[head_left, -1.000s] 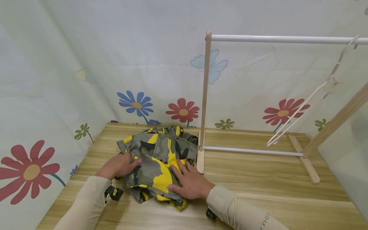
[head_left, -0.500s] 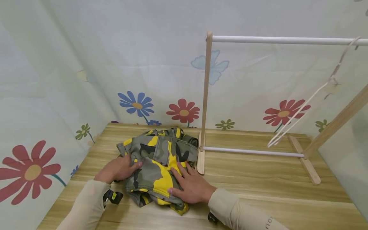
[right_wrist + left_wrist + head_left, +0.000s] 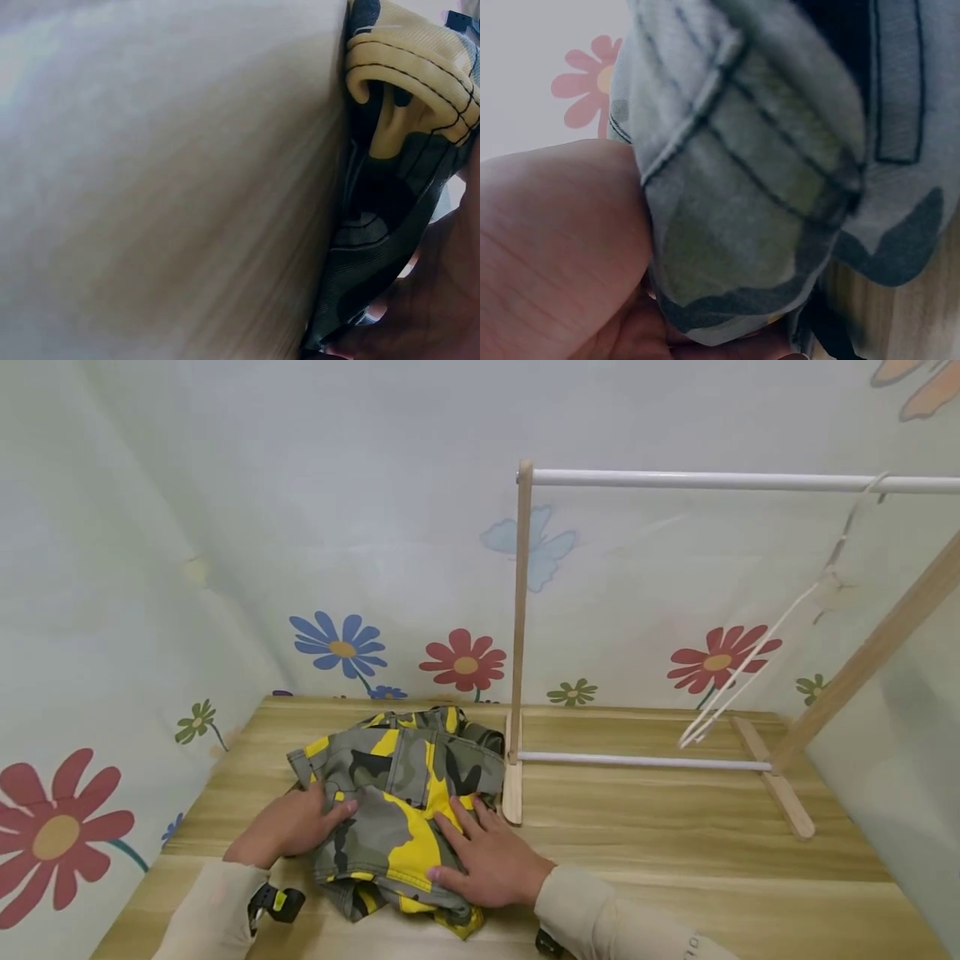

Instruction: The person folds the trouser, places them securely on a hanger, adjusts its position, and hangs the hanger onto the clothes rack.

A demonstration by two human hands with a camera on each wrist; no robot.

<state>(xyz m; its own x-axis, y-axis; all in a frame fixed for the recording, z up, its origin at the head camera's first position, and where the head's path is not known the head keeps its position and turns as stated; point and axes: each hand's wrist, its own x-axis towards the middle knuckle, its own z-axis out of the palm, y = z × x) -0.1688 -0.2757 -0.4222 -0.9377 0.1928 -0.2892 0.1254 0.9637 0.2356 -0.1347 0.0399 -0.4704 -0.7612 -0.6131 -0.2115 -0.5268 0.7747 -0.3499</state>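
Observation:
A grey, black and yellow camouflage garment (image 3: 420, 768) lies bunched on the wooden table, with stitched seams and a pocket-like panel on top. Its exact kind is hard to tell while folded. At its left side my left hand (image 3: 288, 827) grips the cloth, thumb on top and fingers underneath; the left wrist view shows fabric (image 3: 742, 202) between thumb and fingers. My right hand (image 3: 495, 860) rests on the garment's right side with fingers spread and fairly straight. In the right wrist view a yellow stitched hem (image 3: 409, 56) curls beside that hand (image 3: 442, 277).
Right behind the garment stands a wooden rack (image 3: 522, 610) with a white top rail (image 3: 675, 481) and a white lower bar (image 3: 637, 762). A white wire hanger (image 3: 757, 668) hangs from the top rail. A flower-printed curtain (image 3: 615, 585) encloses the table (image 3: 660, 835).
The head view has shifted slightly, so the rack and hanger sit further left and lower in it. Both hands keep their places on the garment.

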